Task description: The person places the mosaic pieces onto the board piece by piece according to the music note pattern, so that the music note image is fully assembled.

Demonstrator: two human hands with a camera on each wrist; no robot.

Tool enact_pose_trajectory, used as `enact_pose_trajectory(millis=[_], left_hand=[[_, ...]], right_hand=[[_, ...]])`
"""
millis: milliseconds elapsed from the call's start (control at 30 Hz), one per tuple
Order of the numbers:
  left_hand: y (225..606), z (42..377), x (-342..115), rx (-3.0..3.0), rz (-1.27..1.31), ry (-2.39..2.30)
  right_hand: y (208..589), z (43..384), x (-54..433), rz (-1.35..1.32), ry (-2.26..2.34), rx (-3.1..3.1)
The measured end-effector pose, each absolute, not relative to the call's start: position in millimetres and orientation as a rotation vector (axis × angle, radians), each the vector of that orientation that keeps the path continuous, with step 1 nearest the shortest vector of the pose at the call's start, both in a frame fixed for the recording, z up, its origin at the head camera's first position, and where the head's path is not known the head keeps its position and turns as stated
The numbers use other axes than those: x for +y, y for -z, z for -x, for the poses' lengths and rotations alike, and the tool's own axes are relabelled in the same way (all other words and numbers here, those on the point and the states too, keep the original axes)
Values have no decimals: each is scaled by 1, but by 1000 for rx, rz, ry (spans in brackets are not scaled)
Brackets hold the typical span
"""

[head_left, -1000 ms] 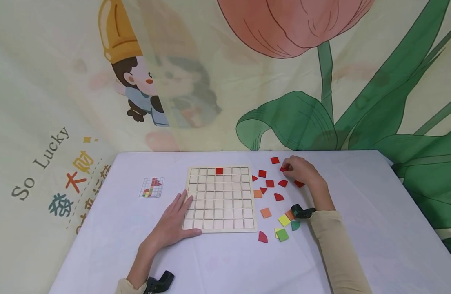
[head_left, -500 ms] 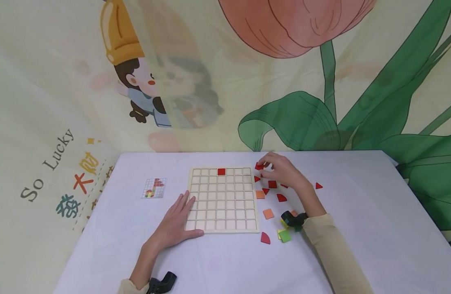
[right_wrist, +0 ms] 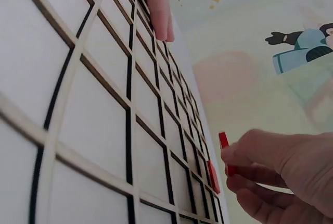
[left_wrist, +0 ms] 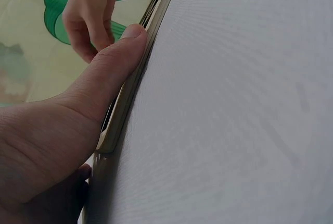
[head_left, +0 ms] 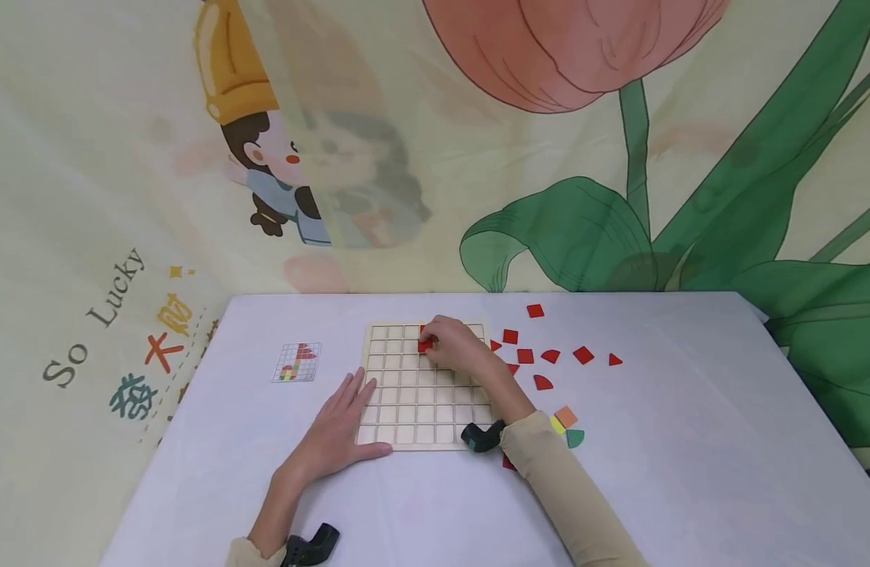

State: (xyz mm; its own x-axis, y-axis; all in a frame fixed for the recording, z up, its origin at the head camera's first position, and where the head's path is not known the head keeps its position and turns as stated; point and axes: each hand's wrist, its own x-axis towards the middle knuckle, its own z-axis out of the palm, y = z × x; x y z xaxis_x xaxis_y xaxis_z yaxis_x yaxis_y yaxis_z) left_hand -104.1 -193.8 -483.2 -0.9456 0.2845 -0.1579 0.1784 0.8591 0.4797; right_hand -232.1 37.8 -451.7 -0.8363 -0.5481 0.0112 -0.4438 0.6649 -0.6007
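Observation:
My right hand [head_left: 454,346] is over the back of the wooden grid board [head_left: 406,395] and pinches a thin red tile [right_wrist: 224,140] between thumb and fingers. The right wrist view shows it nearly edge-on, close to another red tile [right_wrist: 213,177] lying in a back-row cell. My left hand [head_left: 335,433] rests at the board's left front corner, fingers straight over the left edge. In the left wrist view its thumb [left_wrist: 112,67] lies along the board's front edge. Part of the board's right side is hidden under my right forearm.
Several red pieces, such as a red square [head_left: 583,355], lie loose right of the board. Nearer are an orange square [head_left: 565,416] and a green quarter-round piece [head_left: 575,438]. A small pattern card [head_left: 297,363] lies to the left. A printed cloth [head_left: 378,157] hangs behind.
From among the loose pieces on the right, my right hand has moved left with a red tile to the board's back row. My left hand has stayed on the board.

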Motion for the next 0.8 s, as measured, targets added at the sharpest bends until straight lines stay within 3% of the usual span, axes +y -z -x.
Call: enact_pose_trajectory(millis=[800], left_hand=[[483, 105, -191, 2834, -364, -660]], right_hand=[[456, 230, 32, 813, 583, 2829]])
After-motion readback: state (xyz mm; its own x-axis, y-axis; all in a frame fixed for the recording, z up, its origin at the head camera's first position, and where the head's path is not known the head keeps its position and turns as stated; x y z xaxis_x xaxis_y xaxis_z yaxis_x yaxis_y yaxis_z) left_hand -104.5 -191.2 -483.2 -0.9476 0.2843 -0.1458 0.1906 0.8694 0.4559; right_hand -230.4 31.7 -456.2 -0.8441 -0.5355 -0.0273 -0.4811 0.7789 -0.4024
